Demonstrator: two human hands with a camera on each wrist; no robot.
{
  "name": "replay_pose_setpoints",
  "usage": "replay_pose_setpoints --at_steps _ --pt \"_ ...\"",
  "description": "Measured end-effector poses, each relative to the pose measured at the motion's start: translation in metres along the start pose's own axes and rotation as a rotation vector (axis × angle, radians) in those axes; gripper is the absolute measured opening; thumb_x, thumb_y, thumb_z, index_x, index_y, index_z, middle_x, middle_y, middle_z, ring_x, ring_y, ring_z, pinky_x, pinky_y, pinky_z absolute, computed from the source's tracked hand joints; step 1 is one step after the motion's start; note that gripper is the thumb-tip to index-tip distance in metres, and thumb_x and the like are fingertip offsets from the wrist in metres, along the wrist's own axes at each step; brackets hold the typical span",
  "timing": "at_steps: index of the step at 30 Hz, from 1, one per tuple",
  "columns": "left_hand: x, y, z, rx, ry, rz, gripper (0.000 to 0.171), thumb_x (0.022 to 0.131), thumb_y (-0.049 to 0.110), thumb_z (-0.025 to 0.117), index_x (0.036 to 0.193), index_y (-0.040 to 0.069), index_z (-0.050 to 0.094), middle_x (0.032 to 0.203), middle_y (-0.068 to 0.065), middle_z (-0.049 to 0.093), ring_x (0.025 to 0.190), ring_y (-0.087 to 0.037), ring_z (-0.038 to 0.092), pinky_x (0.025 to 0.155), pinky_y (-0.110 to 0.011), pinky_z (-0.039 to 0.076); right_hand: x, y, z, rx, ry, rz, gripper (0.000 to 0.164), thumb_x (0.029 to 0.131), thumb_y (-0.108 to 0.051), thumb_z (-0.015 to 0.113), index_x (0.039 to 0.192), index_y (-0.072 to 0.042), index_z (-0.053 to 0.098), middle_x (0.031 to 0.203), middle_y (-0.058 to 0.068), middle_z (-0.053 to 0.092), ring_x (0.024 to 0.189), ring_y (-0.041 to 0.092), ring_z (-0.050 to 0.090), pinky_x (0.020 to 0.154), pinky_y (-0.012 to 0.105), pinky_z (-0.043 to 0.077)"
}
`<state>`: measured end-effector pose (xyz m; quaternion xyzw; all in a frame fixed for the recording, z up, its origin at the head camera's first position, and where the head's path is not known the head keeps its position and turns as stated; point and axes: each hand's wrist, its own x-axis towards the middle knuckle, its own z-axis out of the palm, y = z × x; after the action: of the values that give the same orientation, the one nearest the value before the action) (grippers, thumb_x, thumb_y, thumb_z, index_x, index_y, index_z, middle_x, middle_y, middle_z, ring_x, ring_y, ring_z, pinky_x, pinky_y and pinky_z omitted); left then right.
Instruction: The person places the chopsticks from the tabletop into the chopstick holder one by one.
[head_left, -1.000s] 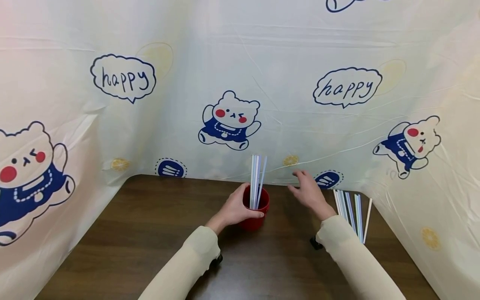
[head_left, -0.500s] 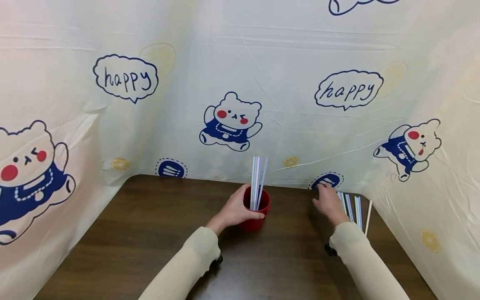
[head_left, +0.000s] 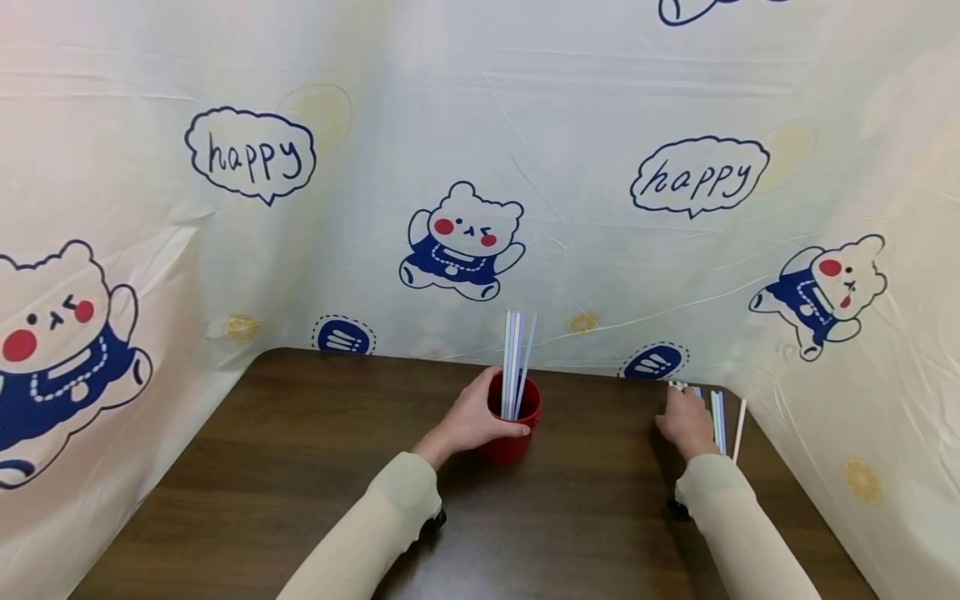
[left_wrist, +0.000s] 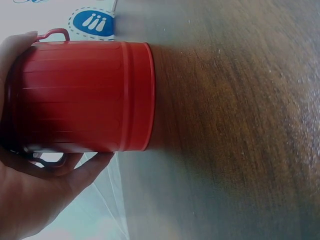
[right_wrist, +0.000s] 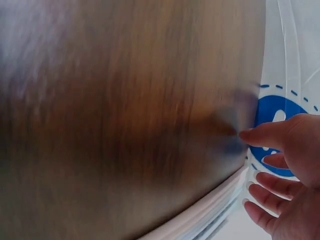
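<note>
My left hand (head_left: 480,410) grips a red bucket (left_wrist: 90,97) around its upper side, thumb at the front of the rim. Small loop handles stick out from the bucket's sides, and it stands upright on the table. A bundle of long, pale, straw-like sticks (head_left: 512,358) rises out of it, one leaning apart. At the far right, my right hand (head_left: 686,421) is over a row of similar sticks (head_left: 718,421), partly hiding them. Its fingers (right_wrist: 272,197) are spread and loosely bent close to the ends of the sticks (right_wrist: 205,212) in the right wrist view, with nothing between them.
The brown wooden table (head_left: 315,467) meets a white printed curtain (head_left: 570,208) at its back and right edges. One pale stick (head_left: 739,429) lies apart at the right end of the row, near that edge.
My right hand has moved right, from beside the bucket to over the row of sticks. The left hand and the bucket have stayed in place.
</note>
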<state>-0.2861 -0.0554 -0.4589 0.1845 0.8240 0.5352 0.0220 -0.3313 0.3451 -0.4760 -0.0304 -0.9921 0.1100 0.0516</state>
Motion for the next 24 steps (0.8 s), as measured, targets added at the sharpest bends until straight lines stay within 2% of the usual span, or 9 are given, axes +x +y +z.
replay_pose_setpoints --at_steps 4,7,10,18,24 --pt "0.001 0.0 0.0 0.007 0.007 -0.002 0.088 0.074 0.033 0.092 0.145 0.021 0.042 0.138 0.001 0.056 0.122 -0.02 0.056 0.098 -0.049 0.055 0.0 0.006 -0.004 0.015 0.003 -0.009 0.037 0.082 -0.003 0.067 0.111 0.018 0.057 0.111 0.04 0.054 0.099 0.055 0.057 0.08 0.063 0.051" --pt "0.001 -0.001 0.0 0.008 0.006 -0.001 0.088 0.073 0.032 0.092 0.146 0.021 0.042 0.138 0.0 0.056 0.122 -0.021 0.056 0.097 -0.049 0.055 -0.001 0.012 -0.005 0.033 0.004 -0.022 0.021 0.078 0.0 0.064 0.093 0.014 0.058 0.095 0.034 0.06 0.09 0.05 0.06 0.076 0.059 0.051" --pt "0.001 -0.001 0.0 0.009 0.003 -0.007 0.088 0.073 0.032 0.092 0.145 0.022 0.042 0.138 0.002 0.056 0.122 -0.019 0.056 0.097 -0.048 0.055 -0.002 0.017 -0.005 0.046 0.0 -0.022 0.01 0.077 0.002 0.062 0.082 0.008 0.056 0.084 0.028 0.061 0.079 0.043 0.06 0.071 0.056 0.051" --pt "0.001 0.002 -0.001 -0.002 -0.001 -0.004 0.088 0.074 0.031 0.092 0.145 0.021 0.042 0.138 0.001 0.056 0.122 -0.02 0.056 0.098 -0.049 0.055 0.0 0.024 -0.005 0.046 -0.044 0.027 0.003 0.078 0.004 0.06 0.078 0.006 0.058 0.08 0.024 0.06 0.071 0.036 0.056 0.067 0.052 0.051" --pt "0.001 0.001 0.0 0.001 -0.003 -0.015 0.088 0.074 0.03 0.092 0.145 0.024 0.042 0.138 0.003 0.056 0.122 -0.019 0.055 0.097 -0.048 0.055 0.0 0.024 -0.005 0.055 -0.059 0.05 0.005 0.083 0.003 0.059 0.08 0.006 0.06 0.079 0.022 0.062 0.069 0.034 0.057 0.065 0.049 0.05"
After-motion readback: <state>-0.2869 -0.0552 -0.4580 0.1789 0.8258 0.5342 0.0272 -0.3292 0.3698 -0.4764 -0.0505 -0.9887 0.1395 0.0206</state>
